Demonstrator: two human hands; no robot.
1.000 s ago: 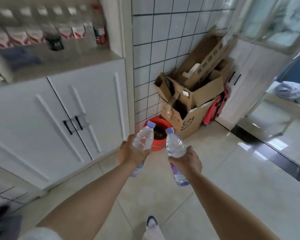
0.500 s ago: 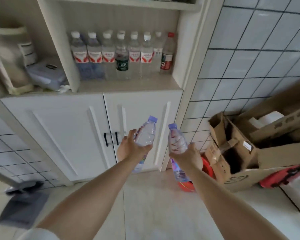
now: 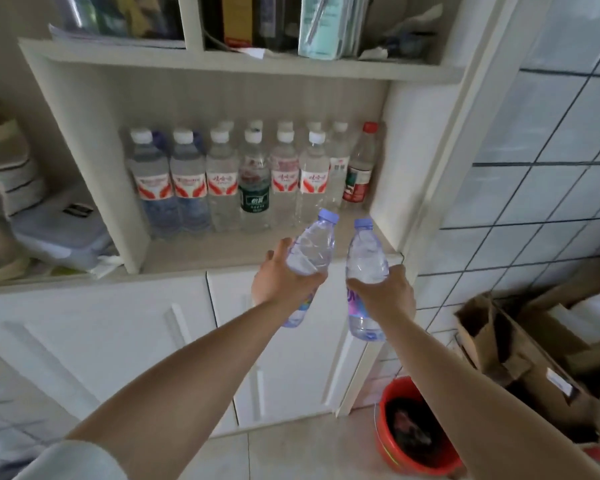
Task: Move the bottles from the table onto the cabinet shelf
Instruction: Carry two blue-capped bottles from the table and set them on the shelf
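We have closed in on the cabinet shelf [image 3: 257,252] since half a second ago; our left hand [image 3: 278,278] grips one bottle [image 3: 310,251], tilted toward one o'clock; our right hand [image 3: 385,292] grips another bottle [image 3: 364,258], upright, both raised just before the shelf edge

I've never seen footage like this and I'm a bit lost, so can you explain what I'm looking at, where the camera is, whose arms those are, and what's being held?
There is no machine here. The camera sits on a person's head and looks forward and down, so the two bare arms reaching in from the bottom are the wearer's own. The wide lens bends the straight edges.

The left hand grips one clear water bottle with a pale purple cap, tilted to the right. The right hand grips a second purple-capped bottle, nearly upright. Both are held in the air just in front of the cabinet shelf, not yet set down.

On that shelf stands a row of bottles, mostly white-capped with red labels, one green-labelled, one red-capped at the right end. On the floor to the right are a red bucket and cardboard boxes.
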